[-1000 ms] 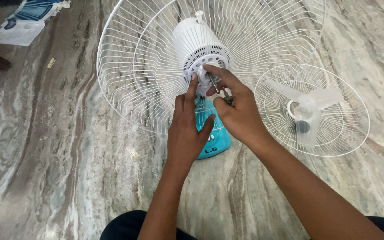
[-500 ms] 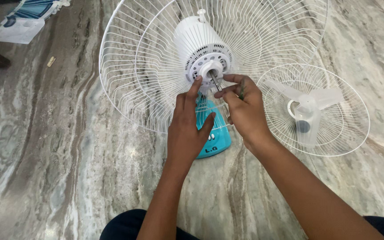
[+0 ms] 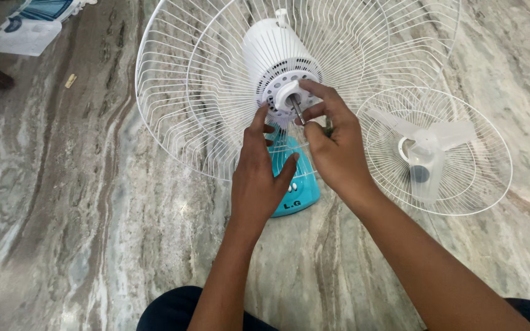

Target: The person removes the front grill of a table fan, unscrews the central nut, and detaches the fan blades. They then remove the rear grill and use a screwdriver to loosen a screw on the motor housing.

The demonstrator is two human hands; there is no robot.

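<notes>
White wire is filling the upper middle of the frame: the rear fan guard (image 3: 179,104) is standing tilted on the marble floor (image 3: 62,214), with the white motor housing (image 3: 271,52) at its centre. The left hand (image 3: 256,175) is reaching up to the housing's face, fingers loosely spread and holding nothing, its fingertips (image 3: 262,113) touching the plastic just beside the hub. The right hand (image 3: 335,153) is curling around the metal shaft (image 3: 297,111) sticking out of the hub, thumb and forefinger pinching close about it; whether they are truly gripping it is hard to tell. Something dark is showing between the right fingers, too small to make out.

Below the hands, the teal base (image 3: 295,184) is peeking out, mostly covered by the left hand, with a small dark mark on its lower edge. At the right, a second guard (image 3: 492,153) is lying flat with the pale translucent blade (image 3: 424,147) resting in it. At the upper left corner, a blue-and-white paper sheet (image 3: 23,34) is lying cut off by the frame edge.
</notes>
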